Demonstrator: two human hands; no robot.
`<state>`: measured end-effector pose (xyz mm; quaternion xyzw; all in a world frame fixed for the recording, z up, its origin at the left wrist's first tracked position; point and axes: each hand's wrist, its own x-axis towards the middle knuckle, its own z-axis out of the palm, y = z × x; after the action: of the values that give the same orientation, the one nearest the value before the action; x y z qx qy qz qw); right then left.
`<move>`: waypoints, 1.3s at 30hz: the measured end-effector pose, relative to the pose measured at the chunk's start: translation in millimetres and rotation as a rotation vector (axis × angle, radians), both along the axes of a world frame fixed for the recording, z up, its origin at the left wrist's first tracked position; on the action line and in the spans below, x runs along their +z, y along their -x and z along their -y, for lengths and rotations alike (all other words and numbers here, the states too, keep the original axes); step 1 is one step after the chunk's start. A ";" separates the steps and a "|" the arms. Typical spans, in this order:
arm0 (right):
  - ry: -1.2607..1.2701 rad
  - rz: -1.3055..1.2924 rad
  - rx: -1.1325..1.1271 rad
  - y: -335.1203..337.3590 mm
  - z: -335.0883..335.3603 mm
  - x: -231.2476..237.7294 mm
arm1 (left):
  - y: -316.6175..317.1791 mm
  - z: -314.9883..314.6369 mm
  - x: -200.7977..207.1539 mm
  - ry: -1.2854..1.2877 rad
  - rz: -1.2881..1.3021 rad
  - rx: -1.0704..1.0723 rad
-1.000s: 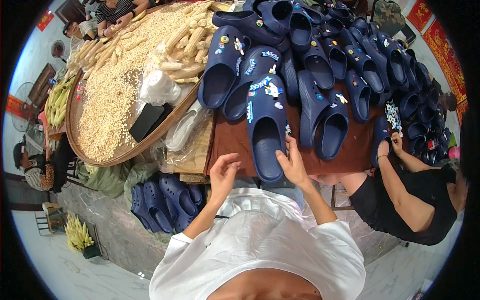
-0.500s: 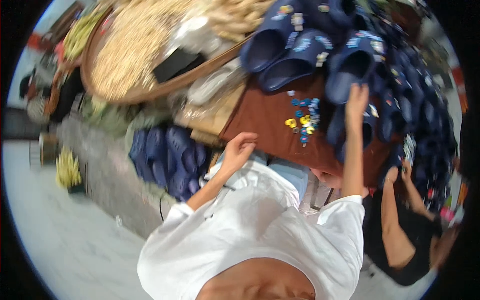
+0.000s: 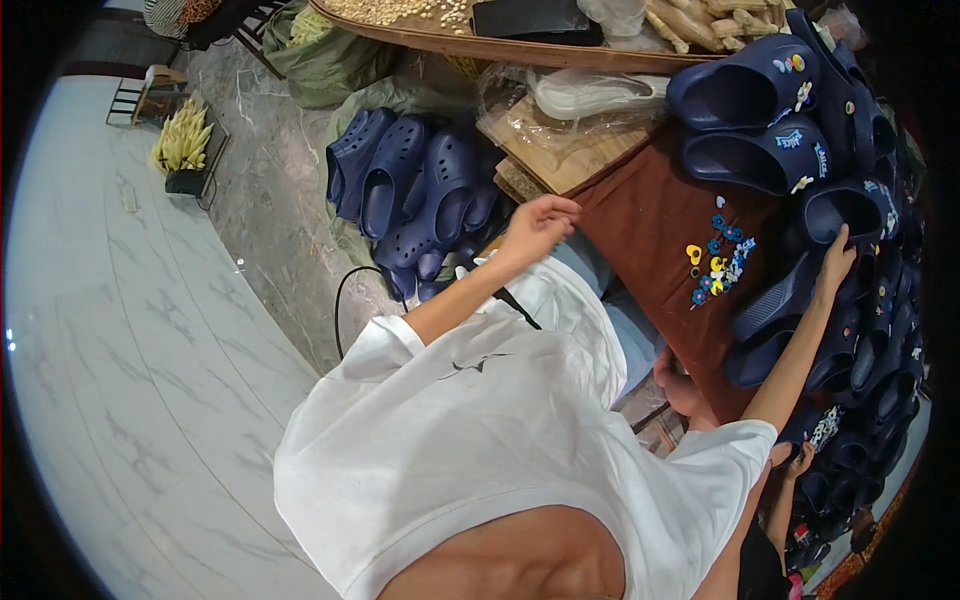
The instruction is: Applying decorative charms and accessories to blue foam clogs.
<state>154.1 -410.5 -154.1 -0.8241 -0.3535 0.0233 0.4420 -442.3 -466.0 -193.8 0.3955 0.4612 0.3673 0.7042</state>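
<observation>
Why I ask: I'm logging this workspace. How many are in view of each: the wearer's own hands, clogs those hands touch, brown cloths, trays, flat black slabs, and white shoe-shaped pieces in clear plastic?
Left hand and right hand: 2
Touched navy clog: 1
Brown cloth: 1
Tray: 1
Black slab: 1
White shoe-shaped piece: 1
Total: 7

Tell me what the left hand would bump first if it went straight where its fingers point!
Probably the brown cloth, just ahead of the left hand; the hand's height is unclear, so it might pass above.
</observation>
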 end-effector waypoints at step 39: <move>-0.364 0.254 0.004 152.5 82.3 28.2 | 220.1 -69.1 -137.4 0.672 0.309 0.894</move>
<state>1.6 -492.8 -125.9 -0.7264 -0.4063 -0.1442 0.5352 -662.4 -396.9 -331.2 -0.1414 0.5666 0.5160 0.6267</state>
